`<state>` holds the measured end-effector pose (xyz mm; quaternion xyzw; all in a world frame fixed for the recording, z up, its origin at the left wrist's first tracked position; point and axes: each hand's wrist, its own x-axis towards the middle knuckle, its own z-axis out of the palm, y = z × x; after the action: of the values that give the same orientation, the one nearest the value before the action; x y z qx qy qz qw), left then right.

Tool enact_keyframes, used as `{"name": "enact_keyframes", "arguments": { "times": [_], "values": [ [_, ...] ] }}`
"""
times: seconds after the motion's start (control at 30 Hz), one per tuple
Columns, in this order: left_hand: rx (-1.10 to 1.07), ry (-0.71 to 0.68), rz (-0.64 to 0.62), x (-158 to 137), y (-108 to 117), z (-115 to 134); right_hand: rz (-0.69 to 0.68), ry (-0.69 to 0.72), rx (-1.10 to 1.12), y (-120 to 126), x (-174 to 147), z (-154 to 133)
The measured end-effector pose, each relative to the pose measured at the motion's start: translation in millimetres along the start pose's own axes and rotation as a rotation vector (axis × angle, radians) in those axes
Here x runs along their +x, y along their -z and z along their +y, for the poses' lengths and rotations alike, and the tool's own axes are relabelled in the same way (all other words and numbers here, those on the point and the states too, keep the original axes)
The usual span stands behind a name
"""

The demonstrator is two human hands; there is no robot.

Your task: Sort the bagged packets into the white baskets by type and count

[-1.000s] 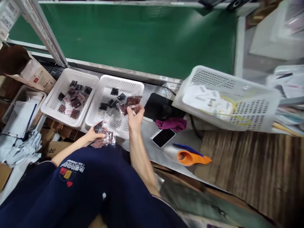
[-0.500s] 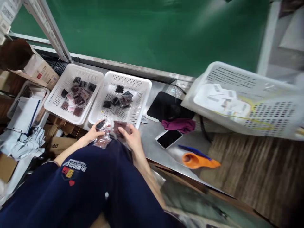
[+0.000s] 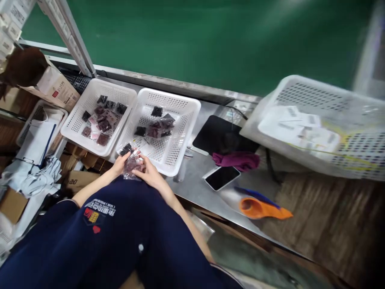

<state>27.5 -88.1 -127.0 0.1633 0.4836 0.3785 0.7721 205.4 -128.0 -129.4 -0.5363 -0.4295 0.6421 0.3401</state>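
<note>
My left hand [image 3: 122,163] is closed on clear plastic packets, one with dark contents [image 3: 125,149] at the top and a reddish-brown packet [image 3: 132,163] beneath it. From the other side my right hand [image 3: 148,170] grips the same bunch, fingers pressed on the reddish-brown packet. Both hands are together at the near edge of a white perforated basket [image 3: 190,134], which holds several dark and reddish-brown packets [image 3: 155,130]. To its left, a second white basket [image 3: 69,130] contains similar packets [image 3: 104,125] and pink-and-white printed sachets [image 3: 95,130].
A black tablet-like panel [image 3: 210,134], purple cloth [image 3: 237,161], phone [image 3: 222,178] and orange scoop [image 3: 255,208] lie right on the metal bench [image 3: 192,192]. A large white basket [image 3: 270,96] holds white labelled packets [image 3: 291,120]. Behind runs a green surface [image 3: 210,44]. An open carton [image 3: 57,88] stands left.
My right hand has moved left to meet my left hand, bringing its reddish-brown packet against the others. The whole view has shifted slightly, so the bench things appear farther right.
</note>
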Motion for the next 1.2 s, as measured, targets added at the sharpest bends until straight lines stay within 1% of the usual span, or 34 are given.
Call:
{"name": "enact_keyframes", "arguments": {
  "times": [0.07, 0.1, 0.17, 0.2, 0.3, 0.37, 0.4, 0.43, 0.47, 0.53, 0.57, 0.6, 0.63, 0.7, 0.77, 0.8, 0.9, 0.93, 0.97, 1.0, 1.03, 1.1, 1.13, 1.17, 1.2],
  "values": [
    [-0.018, 0.021, -0.016, -2.4, 1.4, -1.2, -0.001, 0.047, 0.117, -8.5, -9.0, -0.1],
    [-0.024, 0.03, -0.019, -3.3, 2.3, -1.3, 0.022, 0.065, 0.136, -6.6, -11.4, -4.0],
    [-0.028, 0.057, -0.021, -4.0, 4.7, 0.2, 0.112, 0.106, 0.094, 8.5, -11.0, -16.6],
    [-0.023, 0.078, -0.031, -3.7, 6.2, 1.7, 0.189, 0.135, 0.054, 20.1, -8.0, -23.9],
    [0.004, 0.136, -0.105, -1.8, 9.1, 7.0, 0.486, 0.247, -0.071, 57.7, 11.3, -40.9],
    [0.024, 0.139, -0.157, -1.4, 8.2, 9.0, 0.636, 0.296, -0.217, 72.7, 27.3, -44.3],
    [0.032, 0.127, -0.172, -1.7, 6.9, 9.0, 0.654, 0.295, -0.293, 74.0, 33.7, -43.4],
    [0.037, 0.109, -0.183, -2.5, 5.4, 8.4, 0.615, 0.271, -0.344, 70.7, 38.2, -40.9],
    [0.036, 0.091, -0.19, -3.6, 4.0, 7.1, 0.517, 0.23, -0.355, 62.9, 40.2, -37.3],
    [0.02, 0.069, -0.192, -6.2, 2.4, 3.2, 0.22, 0.148, -0.293, 37.6, 36.9, -28.0],
    [0.018, 0.076, -0.184, -7.6, 2.6, 0.7, 0.095, 0.121, -0.252, 23.2, 32.6, -23.4],
    [0.024, 0.096, -0.169, -8.9, 3.5, -1.7, 0.015, 0.109, -0.214, 10.0, 27.4, -19.5],
    [0.039, 0.125, -0.154, -10.1, 5.0, -4.1, -0.022, 0.113, -0.182, -0.4, 22.2, -16.8],
    [0.071, 0.17, -0.14, -12.1, 8.6, -7.3, -0.009, 0.148, -0.133, -8.7, 14.6, -15.9],
    [0.068, 0.152, -0.158, -12.9, 11.7, -7.7, 0.05, 0.191, -0.122, 1.2, 12.8, -21.3],
    [0.054, 0.12, -0.172, -12.6, 12.6, -6.7, 0.115, 0.221, -0.149, 11.0, 13.7, -25.7],
    [0.023, 0.027, -0.16, -8.3, 12.7, -0.7, 0.463, 0.335, -0.374, 42.0, 16.7, -40.6],
    [0.019, 0.016, -0.142, -6.0, 12.0, 1.3, 0.543, 0.384, -0.464, 47.4, 16.3, -44.6],
    [0.013, 0.014, -0.12, -3.5, 11.1, 3.0, 0.555, 0.437, -0.534, 48.6, 14.9, -47.4],
    [0.0, 0.014, -0.097, -1.1, 9.9, 4.1, 0.472, 0.486, -0.572, 45.1, 12.8, -48.5],
    [-0.023, 0.013, -0.075, 1.1, 8.5, 4.6, 0.303, 0.527, -0.572, 37.6, 10.1, -48.0],
    [-0.079, 0.017, -0.053, 4.3, 5.5, 4.1, -0.151, 0.56, -0.499, 14.0, 4.8, -43.2],
    [-0.101, 0.018, -0.056, 5.2, 4.2, 3.7, -0.338, 0.55, -0.453, 0.9, 2.7, -39.8],
    [-0.111, 0.015, -0.066, 5.6, 3.5, 4.1, -0.46, 0.531, -0.418, -11.1, 1.2, -36.7],
    [-0.105, 0.0, -0.078, 6.1, 3.6, 5.9, -0.514, 0.515, -0.4, -20.8, 0.2, -34.4]
  ]
}}
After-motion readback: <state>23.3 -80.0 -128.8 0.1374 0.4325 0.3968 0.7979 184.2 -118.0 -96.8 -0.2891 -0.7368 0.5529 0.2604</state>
